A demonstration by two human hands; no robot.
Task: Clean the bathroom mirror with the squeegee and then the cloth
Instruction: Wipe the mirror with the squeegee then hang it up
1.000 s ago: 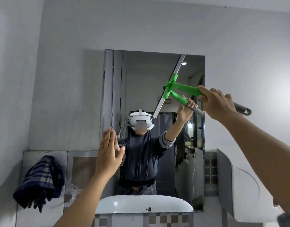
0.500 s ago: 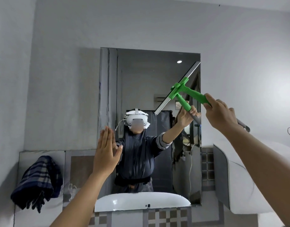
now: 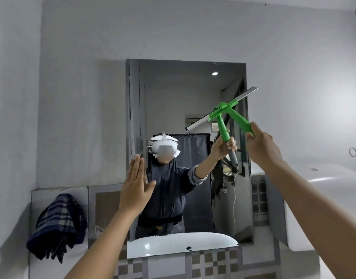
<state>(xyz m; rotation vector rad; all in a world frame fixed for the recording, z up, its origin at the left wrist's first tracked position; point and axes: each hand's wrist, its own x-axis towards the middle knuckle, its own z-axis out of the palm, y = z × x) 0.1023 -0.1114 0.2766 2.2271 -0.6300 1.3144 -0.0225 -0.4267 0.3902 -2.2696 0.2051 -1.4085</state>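
Grey wall, mirror centred. Your right hand has fingers wrapped on the green squeegee, blade tilted across the mirror's right edge. Left hand flat, fingers spread narrow, at the left edge. Plaid cloth hangs lower left, well apart.

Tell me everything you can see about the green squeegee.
The squeegee has a bright green plastic handle and crosspiece clamping a long silvery blade strip. The blade slants, high end past the mirror's right edge, low end toward its middle. The right hand grips the handle's lower part. A reflection of it shows in the glass.
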